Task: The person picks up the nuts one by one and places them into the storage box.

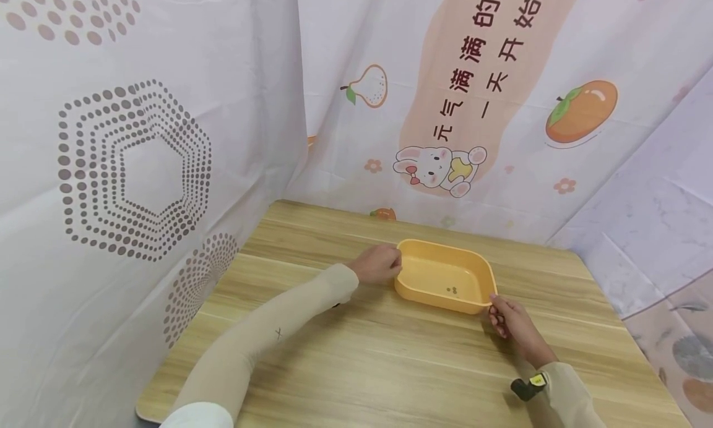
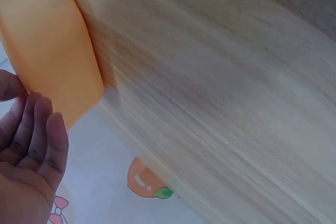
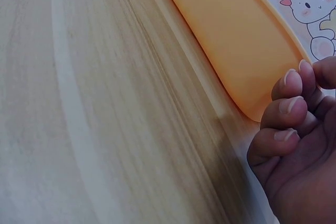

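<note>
An orange-yellow plastic basin with rounded corners rests on the wooden table, a few small dark round pieces lying on its floor. My left hand grips the basin's left rim. At the near right corner my right hand pinches the rim between thumb and fingers. In the left wrist view the fingers of the left hand curl up against the basin's outer wall. The right wrist view shows the right hand with its fingertips at the rim of the basin.
The wood-grain table stretches on every side of the basin. A printed curtain hangs along the table's far edge, and another patterned curtain hangs at the left. A black wrist camera sits on the right forearm.
</note>
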### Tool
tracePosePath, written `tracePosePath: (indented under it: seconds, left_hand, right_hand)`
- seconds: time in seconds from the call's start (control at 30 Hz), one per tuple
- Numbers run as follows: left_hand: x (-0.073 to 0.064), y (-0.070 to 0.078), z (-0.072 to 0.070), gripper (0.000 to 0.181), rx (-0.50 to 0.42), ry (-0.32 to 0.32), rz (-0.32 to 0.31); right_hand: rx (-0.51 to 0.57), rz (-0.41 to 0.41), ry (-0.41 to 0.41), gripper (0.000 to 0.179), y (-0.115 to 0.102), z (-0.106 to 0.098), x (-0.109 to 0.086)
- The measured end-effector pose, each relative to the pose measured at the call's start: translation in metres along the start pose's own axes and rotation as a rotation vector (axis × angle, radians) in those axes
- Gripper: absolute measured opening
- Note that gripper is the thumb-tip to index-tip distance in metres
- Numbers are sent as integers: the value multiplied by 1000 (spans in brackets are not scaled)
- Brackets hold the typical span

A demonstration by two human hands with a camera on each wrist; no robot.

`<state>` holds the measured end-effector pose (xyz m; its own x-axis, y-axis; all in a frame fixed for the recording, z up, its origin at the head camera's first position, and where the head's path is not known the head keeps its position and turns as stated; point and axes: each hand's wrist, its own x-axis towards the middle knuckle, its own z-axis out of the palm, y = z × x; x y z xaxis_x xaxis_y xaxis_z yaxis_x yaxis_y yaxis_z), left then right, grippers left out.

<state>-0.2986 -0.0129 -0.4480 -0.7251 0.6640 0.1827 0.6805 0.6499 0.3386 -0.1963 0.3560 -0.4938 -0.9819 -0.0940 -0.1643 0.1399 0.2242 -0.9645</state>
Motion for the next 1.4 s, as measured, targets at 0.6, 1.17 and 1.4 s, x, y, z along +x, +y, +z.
tracePosePath:
  seconds: [0.6,1.17,1.4]
  left_hand:
    - [-19,-55,-34,20,-215,11,-55]
    - [-78,-111,-56,18,-167,92,-202]
    - [-97,-121,-55,14,-64,148,-217]
  right_hand:
    - [4,-18,-14,46,-3,6,2]
    - [-19,-21,-25,46,-5,7,3]
    - [-114,-1,-1,49,-9,-5,0]
